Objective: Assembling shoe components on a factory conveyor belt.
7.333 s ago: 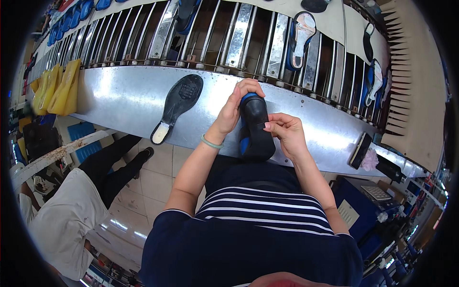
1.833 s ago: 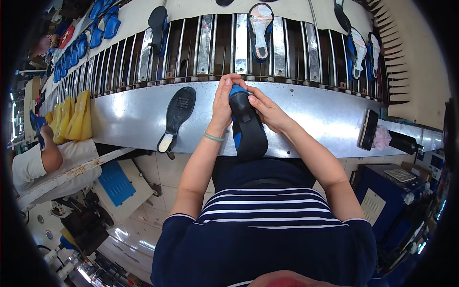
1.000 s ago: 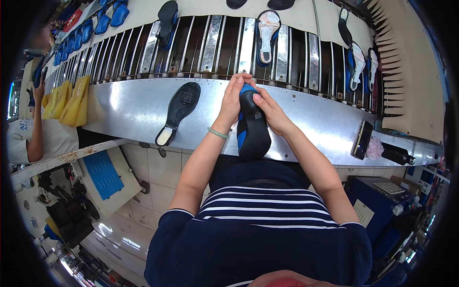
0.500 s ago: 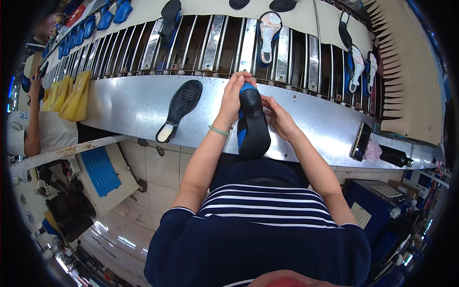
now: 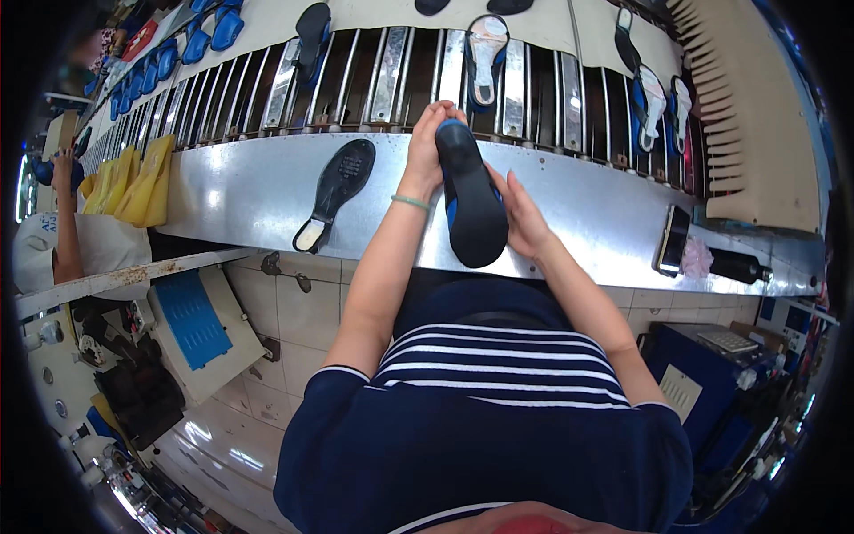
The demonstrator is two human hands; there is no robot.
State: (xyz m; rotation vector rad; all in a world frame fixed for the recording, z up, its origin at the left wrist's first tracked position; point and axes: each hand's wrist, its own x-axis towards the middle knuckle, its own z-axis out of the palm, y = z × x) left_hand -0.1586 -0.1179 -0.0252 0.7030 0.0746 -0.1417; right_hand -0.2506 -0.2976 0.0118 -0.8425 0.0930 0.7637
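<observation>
Brushed steel forms the long, glossy counter (image 5: 249,191), backed by a rack of metal slats (image 5: 391,71). On it, upside down, lies a blue shoe with a smooth black sole (image 5: 471,200), gripped by both hands: the left hand (image 5: 429,147) wraps its toe, the right hand (image 5: 520,218) presses its side. A loose black outsole (image 5: 336,185) lies flat nearby; a dark phone (image 5: 672,238) rests far right.

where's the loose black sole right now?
In the head view the loose black sole lies flat on the metal bench, to the left of the left hand, which grips the blue-and-black shoe together with the right hand.
</observation>
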